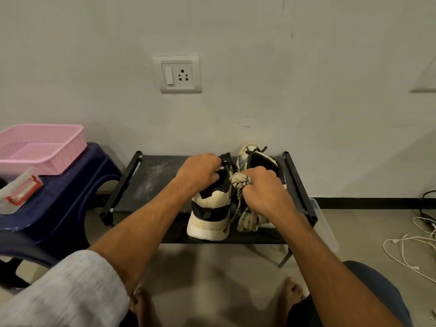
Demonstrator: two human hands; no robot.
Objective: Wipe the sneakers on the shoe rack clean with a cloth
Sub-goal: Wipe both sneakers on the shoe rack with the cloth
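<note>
On shoe rack (146,180), near sneaker (210,220) heel-first at centre, left hand (200,172) gripping its collar — right hand (262,185) clenched round bunched cloth (240,182) against sneaker's 3 o'clock side, second sneaker (257,159) at 1 o'clock.

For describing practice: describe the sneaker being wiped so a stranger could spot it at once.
Below the wall socket stands a black shoe rack. The left sneaker on it, heel facing us, is the one. Unlike the right sneaker, it is gripped by the left hand.
</note>
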